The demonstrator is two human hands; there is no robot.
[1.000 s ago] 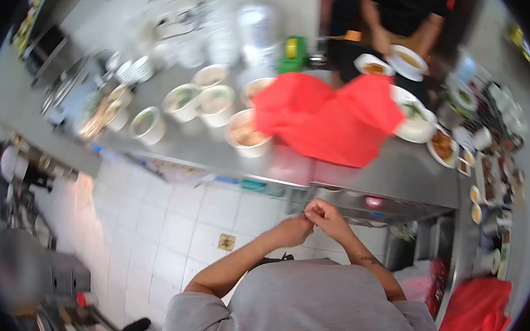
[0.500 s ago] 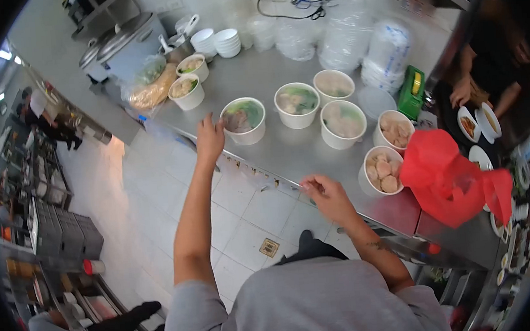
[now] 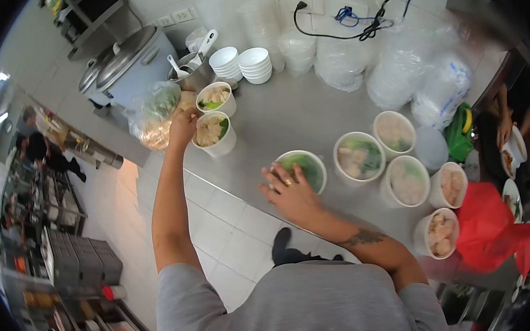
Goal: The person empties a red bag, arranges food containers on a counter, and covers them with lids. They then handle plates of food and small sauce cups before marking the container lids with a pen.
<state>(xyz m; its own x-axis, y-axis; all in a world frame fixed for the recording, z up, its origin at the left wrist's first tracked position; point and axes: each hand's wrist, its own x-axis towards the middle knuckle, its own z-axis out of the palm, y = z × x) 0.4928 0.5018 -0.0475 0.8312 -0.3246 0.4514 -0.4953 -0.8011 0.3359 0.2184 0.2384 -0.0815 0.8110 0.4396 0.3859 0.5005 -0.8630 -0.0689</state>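
My left hand (image 3: pixel 184 127) is at the left rim of a white paper bowl (image 3: pixel 215 146) of pale dumpling-like pieces and greens, its fingers curled closed on the edge. Right behind stands a similar bowl (image 3: pixel 217 99). My right hand (image 3: pixel 293 194), wearing a ring, has its fingers spread over the near-left edge of another paper bowl (image 3: pixel 317 180) with leafy greens; the hand hides part of its contents. To the right are a bowl with greens and pale pieces (image 3: pixel 359 158) and two cloudy-looking bowls (image 3: pixel 394 133), (image 3: pixel 405 182).
Two bowls of pale chunks (image 3: pixel 448 185), (image 3: pixel 437 234) stand by a red plastic bag (image 3: pixel 484 226). Stacked white bowls (image 3: pixel 254 65), a steel pot (image 3: pixel 193 78) and wrapped containers (image 3: pixel 341 63) line the wall. A bagged food bundle (image 3: pixel 158 115) lies left. Another person's hand (image 3: pixel 504 131) is at far right.
My view has shifted left. My left hand has moved from beside the greens bowl to the far-left bowls. My right hand has moved from the counter edge onto the greens bowl's rim.
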